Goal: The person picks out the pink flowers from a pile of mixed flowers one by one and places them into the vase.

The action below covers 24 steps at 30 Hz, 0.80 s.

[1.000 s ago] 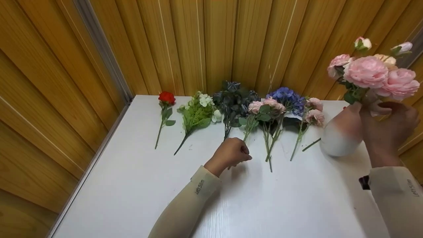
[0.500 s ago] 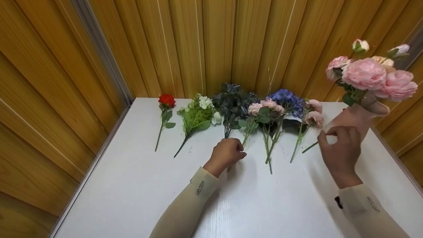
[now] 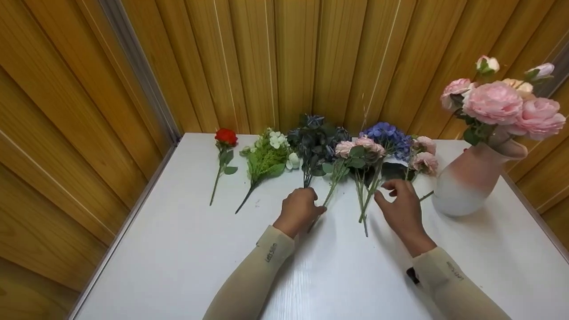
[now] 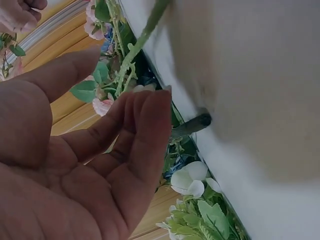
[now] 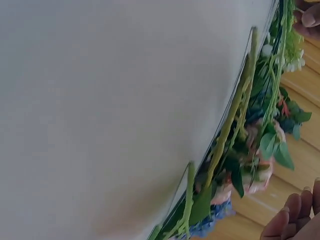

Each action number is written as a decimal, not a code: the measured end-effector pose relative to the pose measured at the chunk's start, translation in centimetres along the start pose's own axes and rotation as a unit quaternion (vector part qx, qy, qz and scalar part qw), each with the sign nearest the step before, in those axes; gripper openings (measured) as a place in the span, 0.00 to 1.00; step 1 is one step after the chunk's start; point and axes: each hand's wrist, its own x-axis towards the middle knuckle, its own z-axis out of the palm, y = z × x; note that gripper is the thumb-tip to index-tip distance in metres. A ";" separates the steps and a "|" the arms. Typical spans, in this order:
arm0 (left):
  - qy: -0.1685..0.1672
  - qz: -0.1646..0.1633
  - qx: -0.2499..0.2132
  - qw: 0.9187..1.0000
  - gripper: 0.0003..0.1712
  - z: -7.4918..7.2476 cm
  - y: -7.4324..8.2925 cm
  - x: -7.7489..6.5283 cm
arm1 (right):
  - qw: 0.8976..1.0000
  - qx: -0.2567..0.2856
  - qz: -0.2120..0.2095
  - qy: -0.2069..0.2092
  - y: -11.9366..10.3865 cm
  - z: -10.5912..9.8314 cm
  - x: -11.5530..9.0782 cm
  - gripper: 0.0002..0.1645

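My left hand [image 3: 298, 211] is loosely curled at the lower end of a pink flower's green stem [image 3: 331, 191]. In the left wrist view, a gap shows between thumb and fingers, with that stem [image 4: 134, 56] behind them. Below the same hand pokes the dark stem end [image 4: 197, 124] of the blue-black bouquet [image 3: 314, 144]. My right hand [image 3: 403, 215], thumb and fingers apart, hovers right of the crossed stems [image 3: 365, 202] of pink flowers [image 3: 368, 144]; nothing is seen in it. On the right stands a pink-and-white vase [image 3: 464, 184] holding large pink peonies [image 3: 493, 103].
A red rose [image 3: 226, 137] and a green-and-white spray [image 3: 266, 158] lie on the left of the white table [image 3: 178, 249]. Blue hydrangea [image 3: 386, 135] and more pink blooms [image 3: 424, 162] lie near the vase. A wood-panelled wall [image 3: 293, 62] borders the back.
My right hand has left the vase mouth and moved down and left to the pink flower stems. The left hand has shifted slightly left. The vase and its peonies stay in place.
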 end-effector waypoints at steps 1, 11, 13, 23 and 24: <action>0.003 0.002 0.004 1.000 0.22 0.8 -0.6 0.6 | 1.000 0.000 0.001 -0.007 -0.2 0.2 0.0 0.18; -0.017 0.011 0.034 0.999 0.11 4.9 -3.7 3.7 | 0.997 0.021 0.016 -0.071 -2.2 1.2 0.3 0.31; -0.021 0.013 0.038 0.999 0.08 5.1 -3.9 3.9 | 0.997 0.028 0.021 -0.073 -2.5 1.2 0.4 0.33; -0.046 0.024 0.002 0.999 0.11 4.7 -4.8 4.6 | 0.995 0.037 0.035 -0.081 -2.8 1.4 0.8 0.36; -0.050 0.025 -0.007 0.998 0.11 4.6 -4.9 4.6 | 0.995 0.037 0.035 -0.082 -2.8 1.4 0.8 0.36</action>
